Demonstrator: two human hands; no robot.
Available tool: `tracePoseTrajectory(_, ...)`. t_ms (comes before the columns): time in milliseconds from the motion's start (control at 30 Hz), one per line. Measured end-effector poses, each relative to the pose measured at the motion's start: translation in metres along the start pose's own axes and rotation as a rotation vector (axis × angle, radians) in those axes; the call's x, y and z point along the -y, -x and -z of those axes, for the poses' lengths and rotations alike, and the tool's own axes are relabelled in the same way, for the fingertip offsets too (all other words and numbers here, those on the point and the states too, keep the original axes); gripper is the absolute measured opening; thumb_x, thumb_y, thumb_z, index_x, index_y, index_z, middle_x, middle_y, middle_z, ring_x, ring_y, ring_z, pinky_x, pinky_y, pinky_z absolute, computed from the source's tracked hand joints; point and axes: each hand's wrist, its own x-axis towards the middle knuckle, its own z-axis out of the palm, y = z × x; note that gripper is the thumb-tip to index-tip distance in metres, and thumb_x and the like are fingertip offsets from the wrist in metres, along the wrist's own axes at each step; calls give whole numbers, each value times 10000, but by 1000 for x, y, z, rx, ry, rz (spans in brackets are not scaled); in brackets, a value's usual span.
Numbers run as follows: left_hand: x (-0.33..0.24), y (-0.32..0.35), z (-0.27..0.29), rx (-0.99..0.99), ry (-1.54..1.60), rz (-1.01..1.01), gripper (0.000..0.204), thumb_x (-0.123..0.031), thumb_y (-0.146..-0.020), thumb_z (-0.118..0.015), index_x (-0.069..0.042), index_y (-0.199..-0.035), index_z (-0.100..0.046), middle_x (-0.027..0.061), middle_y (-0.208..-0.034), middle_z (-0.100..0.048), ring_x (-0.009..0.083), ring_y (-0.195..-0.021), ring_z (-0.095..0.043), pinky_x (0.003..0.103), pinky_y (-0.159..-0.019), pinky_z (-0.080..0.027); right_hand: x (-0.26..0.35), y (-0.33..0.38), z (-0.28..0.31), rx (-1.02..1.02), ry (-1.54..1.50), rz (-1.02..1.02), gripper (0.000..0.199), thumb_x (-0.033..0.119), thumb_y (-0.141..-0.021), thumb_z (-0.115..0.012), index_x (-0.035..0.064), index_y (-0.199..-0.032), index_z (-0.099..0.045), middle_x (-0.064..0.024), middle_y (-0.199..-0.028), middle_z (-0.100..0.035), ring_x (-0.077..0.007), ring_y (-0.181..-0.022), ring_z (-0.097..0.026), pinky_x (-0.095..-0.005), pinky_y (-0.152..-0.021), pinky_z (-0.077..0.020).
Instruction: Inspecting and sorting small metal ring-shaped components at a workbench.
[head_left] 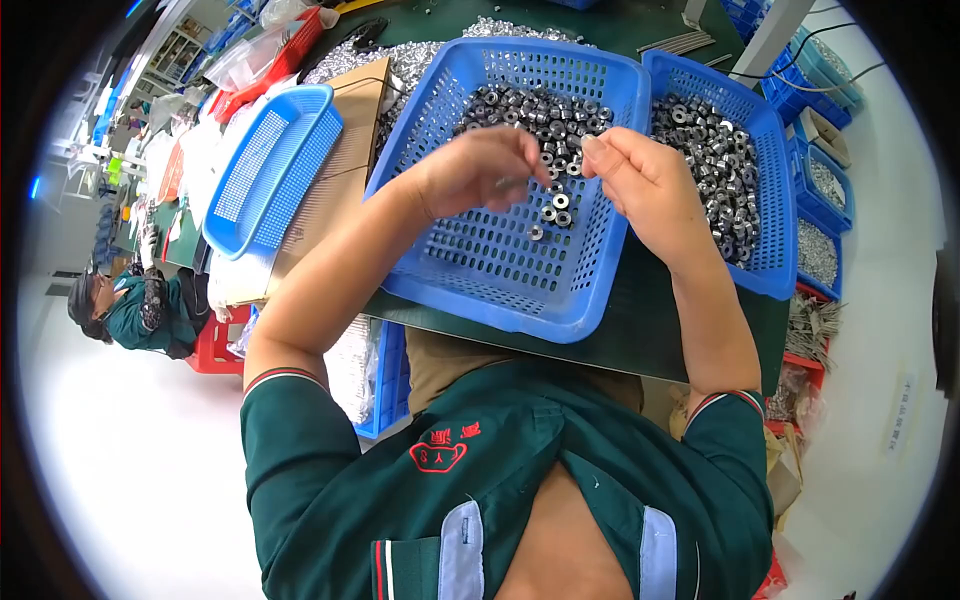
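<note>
Over a blue perforated basket (510,318) in front of me are both of my hands. My left hand (470,172) is smeared by motion, its fingers curled above the basket's middle. Whether it holds anything cannot be made out. My right hand (648,190) is closed in a pinch near the basket's right side, thumb against forefinger. Anything between those fingertips is too small or hidden to name. Small shiny metal rings (520,104) lie heaped at the basket's far end. A few loose rings (561,202) sit nearer, just below and between my hands.
A second blue basket (768,190) full of similar rings stands at the right. To the left, an empty-looking blue basket (240,190) rests on cardboard (340,150). Loose silver parts (400,62) cover the green table's far side. Another person (140,310) sits far left.
</note>
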Motion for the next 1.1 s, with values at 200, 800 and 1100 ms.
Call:
tracePoseTrajectory(200, 30, -4, -13, 17, -1174, -27, 267, -143, -735, -734, -57, -949, -601, 33, -706, -575, 169, -694, -588, 319, -650, -468, 9, 7, -6, -70, -35, 125, 317, 277, -926, -561, -9, -790, -587, -91, -535, -481, -134, -491, -403, -304, -490, -371)
tracePoseTrajectory(800, -5, 8, -13, 131, 5, -172, 211, -101, -905, -564, -19, -1100, -557, 86, -951, -630, 79, -674, -466, 207, -595, -365, 7, 4, -5, -12, 211, 104, 271, 274, -898, -576, 52, -746, -610, -122, -547, -549, -267, -489, -560, -356, -470, -403)
tracePoseTrajectory(1100, -11, 14, -17, 53, -11, -225, 196, -131, -859, -649, -32, -1007, -567, 81, -859, -626, 84, -660, -498, 206, -579, -373, 3, 3, -11, 19, 272, 149, 244, 274, -879, -589, 64, -753, -598, -129, -607, -580, -293, -554, -589, -393, -500, -432)
